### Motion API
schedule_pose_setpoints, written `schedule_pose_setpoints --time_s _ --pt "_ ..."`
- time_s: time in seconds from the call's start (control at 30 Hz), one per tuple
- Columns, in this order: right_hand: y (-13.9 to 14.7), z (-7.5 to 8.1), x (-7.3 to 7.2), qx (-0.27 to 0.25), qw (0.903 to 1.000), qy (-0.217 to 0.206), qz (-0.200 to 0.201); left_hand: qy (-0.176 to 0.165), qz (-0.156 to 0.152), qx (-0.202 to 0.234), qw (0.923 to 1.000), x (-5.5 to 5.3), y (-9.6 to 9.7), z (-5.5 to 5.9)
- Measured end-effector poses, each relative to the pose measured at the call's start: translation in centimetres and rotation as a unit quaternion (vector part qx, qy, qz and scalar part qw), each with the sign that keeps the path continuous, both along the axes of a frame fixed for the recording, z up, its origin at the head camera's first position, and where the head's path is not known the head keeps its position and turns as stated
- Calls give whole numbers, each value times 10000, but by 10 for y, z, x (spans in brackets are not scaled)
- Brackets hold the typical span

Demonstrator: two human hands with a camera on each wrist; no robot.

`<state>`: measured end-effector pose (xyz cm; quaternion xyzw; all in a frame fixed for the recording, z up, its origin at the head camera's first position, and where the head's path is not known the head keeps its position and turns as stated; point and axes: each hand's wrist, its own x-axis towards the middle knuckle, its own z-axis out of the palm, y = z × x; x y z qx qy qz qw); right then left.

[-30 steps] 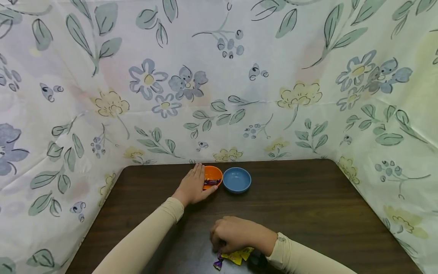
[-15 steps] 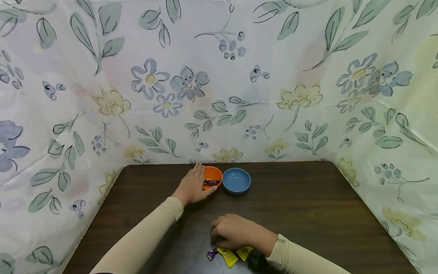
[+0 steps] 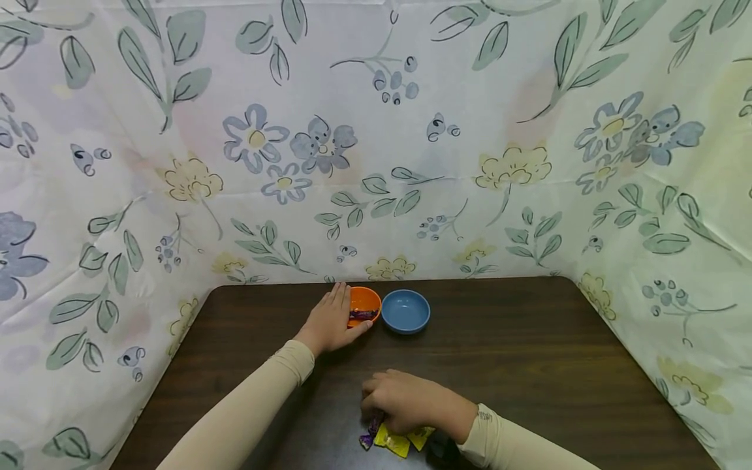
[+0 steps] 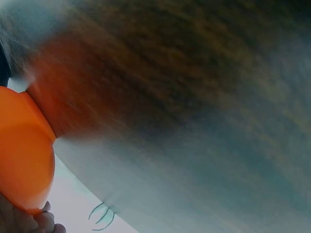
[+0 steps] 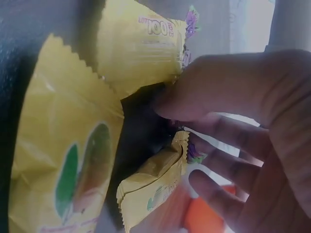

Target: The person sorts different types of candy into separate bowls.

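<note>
My left hand [image 3: 329, 321] rests against the left side of the orange bowl [image 3: 367, 297], fingers straight and thumb along its front. Purple-wrapped candy [image 3: 364, 314] lies inside it. In the left wrist view fingertips touch the bowl's side [image 4: 24, 145]. My right hand [image 3: 405, 399] bends down over a small heap of candies near the front. Its thumb and index finger pinch a purple-wrapped candy [image 3: 370, 434], mostly hidden by the hand. Yellow-wrapped candies [image 3: 396, 444] lie beneath and beside the hand; the right wrist view shows their crimped yellow wrappers [image 5: 68, 141] close to the thumb.
A blue bowl [image 3: 406, 311] stands just right of the orange one, near the back edge of the dark wooden table [image 3: 499, 365]. Floral cloth [image 3: 376, 143] hangs behind and along both sides. A dark object [image 3: 440, 450] sits under the right wrist.
The purple-wrapped candy and the yellow ones have shifted slightly under my right hand's fingers. My left hand has stayed at the orange bowl.
</note>
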<state>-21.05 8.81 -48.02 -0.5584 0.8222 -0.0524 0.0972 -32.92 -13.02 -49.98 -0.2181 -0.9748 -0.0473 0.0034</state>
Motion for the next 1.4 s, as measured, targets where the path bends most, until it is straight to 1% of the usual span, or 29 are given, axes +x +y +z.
schedule_pose_setpoints --time_s 0.23,0.47,0.7,0.93,1.0,1.07,1.17,1.23,1.4 --pt "-2 -1 -1 -82 9999 -59 104 -37 -16 -50 10000 -1 -1 2" --pt "-2 -5 -2 -143 9996 69 232 -63 0 -51 10000 0 -2 1" --pt "-2 -9 0 -149 9995 228 188 13 -23 34 10000 -2 -3 -1" --pt "0 -12 0 -375 9987 276 199 -28 -12 -83 10000 1 -4 0" --pt "1 -13 -1 -495 9985 159 147 -28 -21 -111 9999 1 -4 0" --pt "3 -14 -4 -653 9978 -62 51 -14 -26 -103 9999 1 -4 -1" --pt "7 -13 -8 -927 9947 -411 -189 -17 -20 -92 10000 0 -4 -1" --pt "10 -11 -12 -1118 9914 -550 -396 -6 -32 -103 9999 0 -3 -1" --pt "21 -9 -22 -1663 9799 -518 -969 36 -55 -128 9999 -3 -2 -2"
